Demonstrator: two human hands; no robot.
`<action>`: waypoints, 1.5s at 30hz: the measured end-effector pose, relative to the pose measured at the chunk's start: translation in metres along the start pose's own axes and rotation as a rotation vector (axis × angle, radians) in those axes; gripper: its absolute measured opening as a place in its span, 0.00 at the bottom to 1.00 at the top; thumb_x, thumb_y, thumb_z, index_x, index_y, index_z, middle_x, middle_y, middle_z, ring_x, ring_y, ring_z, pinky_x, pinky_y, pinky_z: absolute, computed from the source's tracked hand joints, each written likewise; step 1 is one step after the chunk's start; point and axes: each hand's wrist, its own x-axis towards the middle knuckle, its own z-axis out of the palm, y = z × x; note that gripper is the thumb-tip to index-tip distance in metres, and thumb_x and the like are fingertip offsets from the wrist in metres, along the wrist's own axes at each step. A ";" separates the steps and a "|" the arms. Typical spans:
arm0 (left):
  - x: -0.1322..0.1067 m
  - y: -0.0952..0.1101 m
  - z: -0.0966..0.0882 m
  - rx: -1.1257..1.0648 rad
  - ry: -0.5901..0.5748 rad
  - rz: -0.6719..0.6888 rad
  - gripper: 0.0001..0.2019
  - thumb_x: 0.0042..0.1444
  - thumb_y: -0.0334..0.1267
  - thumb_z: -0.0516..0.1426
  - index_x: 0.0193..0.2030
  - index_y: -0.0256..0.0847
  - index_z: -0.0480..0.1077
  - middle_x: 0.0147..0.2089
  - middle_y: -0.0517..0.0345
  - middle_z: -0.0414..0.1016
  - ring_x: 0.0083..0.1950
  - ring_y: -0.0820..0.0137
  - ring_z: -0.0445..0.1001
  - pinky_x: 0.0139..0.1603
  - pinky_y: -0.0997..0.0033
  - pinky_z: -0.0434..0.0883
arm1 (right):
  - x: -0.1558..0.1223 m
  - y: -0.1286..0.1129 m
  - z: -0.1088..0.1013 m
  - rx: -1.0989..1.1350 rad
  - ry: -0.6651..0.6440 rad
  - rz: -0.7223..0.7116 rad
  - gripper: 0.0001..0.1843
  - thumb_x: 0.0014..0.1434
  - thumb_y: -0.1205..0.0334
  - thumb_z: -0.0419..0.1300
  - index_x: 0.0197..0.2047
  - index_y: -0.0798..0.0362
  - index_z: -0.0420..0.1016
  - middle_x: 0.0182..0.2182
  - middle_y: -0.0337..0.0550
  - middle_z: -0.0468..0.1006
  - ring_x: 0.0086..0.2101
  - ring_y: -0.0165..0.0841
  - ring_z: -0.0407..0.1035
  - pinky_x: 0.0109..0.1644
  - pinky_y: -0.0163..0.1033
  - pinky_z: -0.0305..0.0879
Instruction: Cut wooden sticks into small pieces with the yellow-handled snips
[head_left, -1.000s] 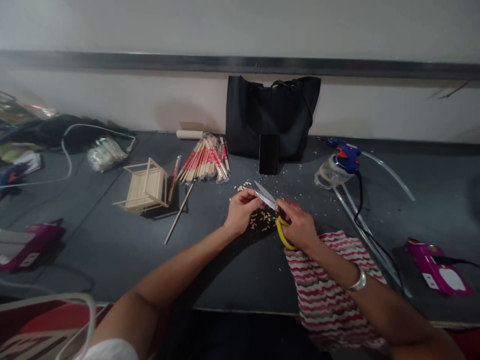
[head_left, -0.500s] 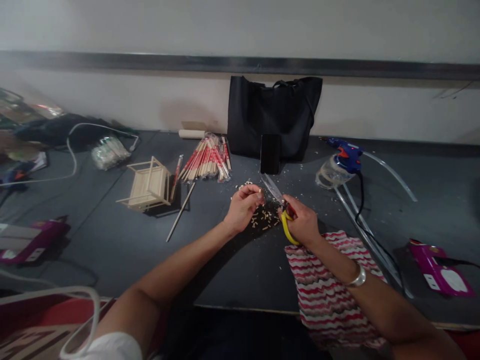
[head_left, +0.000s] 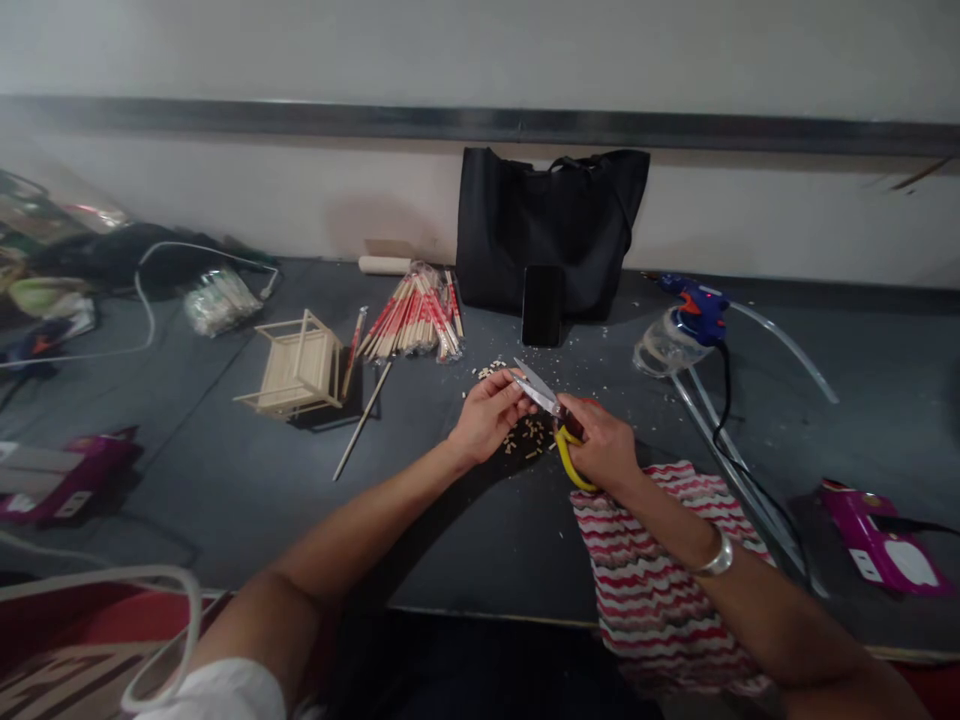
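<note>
My right hand (head_left: 606, 442) is wrapped round the handles of a pair of scissors (head_left: 538, 388) with yellow and red grips. The blades are apart and reach to the fingertips of my left hand (head_left: 486, 415). Those fingers are pinched; the small pale wooden piece between them, plain a moment ago, is mostly hidden by the blades now. Cut wooden bits (head_left: 531, 436) lie scattered on the dark table (head_left: 450, 545) beneath and around both hands.
Beyond my hands, a phone (head_left: 542, 305) leans on a black bag (head_left: 491, 220). Leftward are wrapped chopsticks (head_left: 411, 315), a loose stick (head_left: 362, 420) and a small stick-built frame (head_left: 300, 365). On the right are a blue glue gun (head_left: 699, 310), clear glue sticks (head_left: 739, 480) and striped cloth (head_left: 667, 590).
The scissors have swung down and left, so their blades have come to my left fingertips. My left hand stays almost in place, still pinched.
</note>
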 end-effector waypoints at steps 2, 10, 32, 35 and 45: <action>-0.001 0.001 0.001 0.004 -0.003 -0.013 0.12 0.45 0.36 0.71 0.32 0.38 0.74 0.23 0.65 0.69 0.26 0.76 0.68 0.34 0.71 0.72 | 0.000 0.000 -0.001 -0.007 -0.008 0.008 0.27 0.50 0.67 0.57 0.54 0.49 0.78 0.37 0.42 0.84 0.36 0.36 0.77 0.41 0.37 0.73; -0.003 0.000 0.006 -0.022 0.019 -0.052 0.08 0.49 0.32 0.69 0.32 0.37 0.74 0.22 0.66 0.66 0.25 0.78 0.66 0.33 0.73 0.72 | 0.002 -0.002 -0.004 -0.032 -0.012 0.018 0.28 0.49 0.66 0.57 0.55 0.48 0.77 0.37 0.42 0.83 0.35 0.36 0.75 0.40 0.37 0.72; -0.007 -0.005 0.005 -0.034 -0.030 -0.086 0.09 0.47 0.34 0.70 0.32 0.39 0.75 0.23 0.64 0.66 0.26 0.76 0.64 0.34 0.70 0.71 | 0.000 -0.001 -0.005 -0.062 -0.051 -0.007 0.27 0.53 0.64 0.58 0.57 0.49 0.76 0.35 0.44 0.79 0.37 0.38 0.73 0.41 0.38 0.71; -0.007 -0.005 0.005 -0.038 -0.038 -0.076 0.10 0.46 0.34 0.70 0.32 0.39 0.75 0.23 0.65 0.66 0.26 0.76 0.63 0.33 0.70 0.70 | 0.000 -0.002 -0.004 -0.067 -0.032 -0.010 0.26 0.53 0.65 0.58 0.56 0.49 0.77 0.34 0.43 0.79 0.35 0.37 0.73 0.40 0.37 0.70; -0.007 -0.002 0.005 -0.007 -0.087 -0.071 0.12 0.48 0.36 0.70 0.27 0.37 0.70 0.25 0.63 0.65 0.26 0.78 0.62 0.35 0.72 0.70 | -0.001 -0.003 -0.002 0.034 0.009 -0.025 0.26 0.51 0.67 0.56 0.54 0.52 0.77 0.35 0.44 0.83 0.29 0.34 0.73 0.38 0.37 0.73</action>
